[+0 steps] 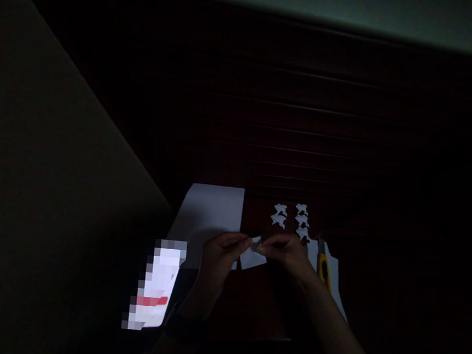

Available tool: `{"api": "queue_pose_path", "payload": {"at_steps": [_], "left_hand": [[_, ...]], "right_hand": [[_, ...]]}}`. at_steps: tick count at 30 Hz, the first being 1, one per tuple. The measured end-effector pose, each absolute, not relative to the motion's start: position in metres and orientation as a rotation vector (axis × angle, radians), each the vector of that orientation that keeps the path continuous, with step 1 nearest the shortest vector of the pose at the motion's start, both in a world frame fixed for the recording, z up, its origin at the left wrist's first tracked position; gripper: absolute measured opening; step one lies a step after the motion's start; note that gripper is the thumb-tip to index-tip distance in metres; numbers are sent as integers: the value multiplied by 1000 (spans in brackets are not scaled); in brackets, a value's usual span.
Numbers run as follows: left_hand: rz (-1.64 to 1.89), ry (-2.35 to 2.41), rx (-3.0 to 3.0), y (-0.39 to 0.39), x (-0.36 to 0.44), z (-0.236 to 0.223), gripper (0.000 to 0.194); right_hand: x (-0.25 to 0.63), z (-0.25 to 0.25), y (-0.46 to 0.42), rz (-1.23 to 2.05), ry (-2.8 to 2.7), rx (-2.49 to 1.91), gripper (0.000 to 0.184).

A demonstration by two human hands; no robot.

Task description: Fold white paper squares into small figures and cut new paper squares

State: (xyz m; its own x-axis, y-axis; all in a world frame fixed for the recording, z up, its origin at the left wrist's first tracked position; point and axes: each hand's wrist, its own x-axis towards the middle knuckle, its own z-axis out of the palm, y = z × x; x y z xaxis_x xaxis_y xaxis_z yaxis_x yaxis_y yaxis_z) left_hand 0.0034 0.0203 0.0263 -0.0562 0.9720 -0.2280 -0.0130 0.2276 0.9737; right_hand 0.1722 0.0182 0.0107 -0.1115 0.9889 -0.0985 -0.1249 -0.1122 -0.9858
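Note:
A small white piece of paper (252, 260) hangs between my two hands, its upper edge at the fingertips. My left hand (223, 258) is closed, with thumb and fingers pinching the paper's left side. From the right, my right hand (285, 253) pinches the upper right part with thumb and forefinger. Dim light and the fingers hide any fine folds. Just beyond my right hand lie small folded paper figures with pointed tips, a left column (278, 220) of two and a right column (302, 220) of three.
A large white sheet (216, 211) lies left of the hands. A lit phone (160, 286), partly pixelated, is at the lower left. On the right, a yellow utility knife (324, 270) rests on white paper sheets (334, 279). The dark wooden tabletop (249, 310) lies below.

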Motion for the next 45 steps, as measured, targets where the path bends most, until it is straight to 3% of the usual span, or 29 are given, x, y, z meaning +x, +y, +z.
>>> {"api": "queue_pose_path", "payload": {"at_steps": [19,37,45], "left_hand": [[1008,1185,1072,20,8,23,31],[1059,1188,1137,19,10,27,25],[1045,1173,1202,19,9,18,29]], "right_hand": [[163,-4,20,1209,-1164,-1193,18],[160,2,19,1378,-1066,-1045,21],[159,-6,20,1295,-1002,-1238,26]]}}
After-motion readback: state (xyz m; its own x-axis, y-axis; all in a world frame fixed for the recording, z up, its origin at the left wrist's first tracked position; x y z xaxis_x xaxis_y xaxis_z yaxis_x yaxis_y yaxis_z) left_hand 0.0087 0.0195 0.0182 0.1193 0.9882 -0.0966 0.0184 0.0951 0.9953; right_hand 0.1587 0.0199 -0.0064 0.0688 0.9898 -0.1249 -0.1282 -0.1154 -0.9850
